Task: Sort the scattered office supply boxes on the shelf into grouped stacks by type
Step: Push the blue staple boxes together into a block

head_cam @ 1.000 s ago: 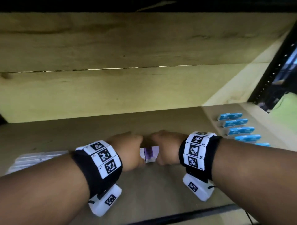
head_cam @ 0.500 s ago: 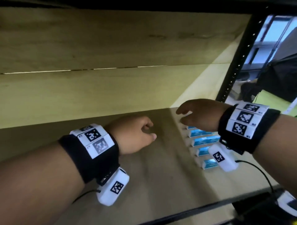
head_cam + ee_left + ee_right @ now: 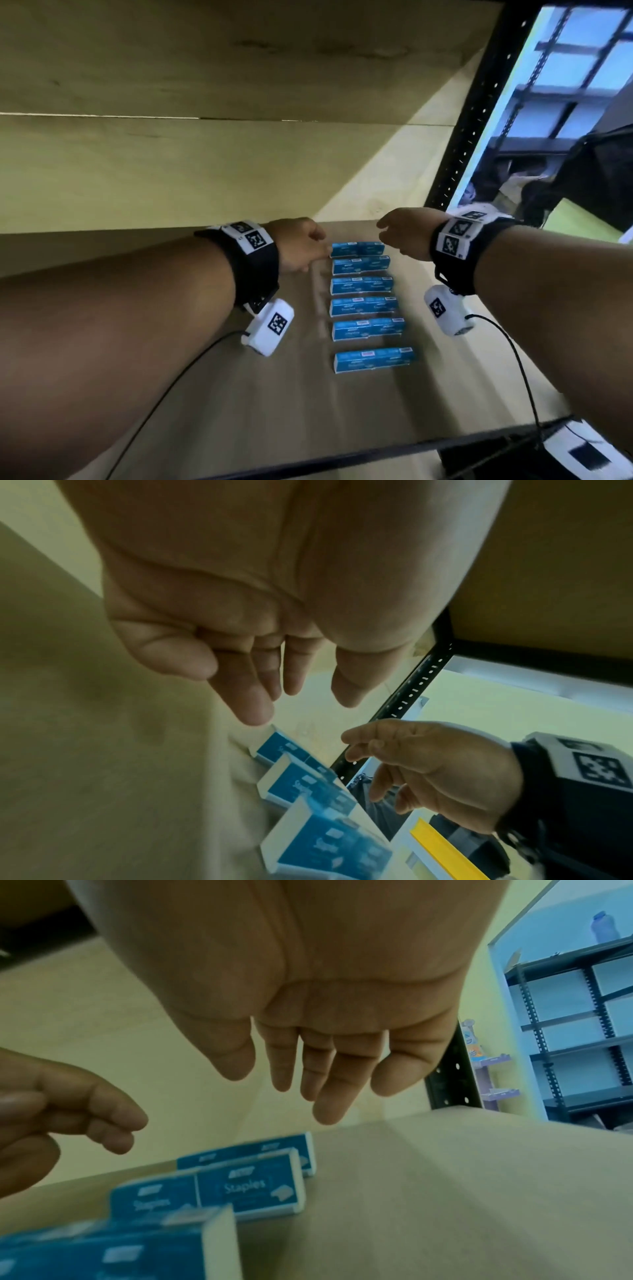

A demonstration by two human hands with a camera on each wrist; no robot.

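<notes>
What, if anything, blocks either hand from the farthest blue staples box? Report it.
Nothing visible does. The left hand and right hand hang open on either side of the farthest staples box, with only air between their fingers and it. The other boxes lie nearer, outside the reach path.

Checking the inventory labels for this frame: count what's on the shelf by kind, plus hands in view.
Blue staples boxes: 6, in a single column on the shelf, each apart
Hands: 2, left hand and right hand, both holding nothing
Total: 8
</notes>
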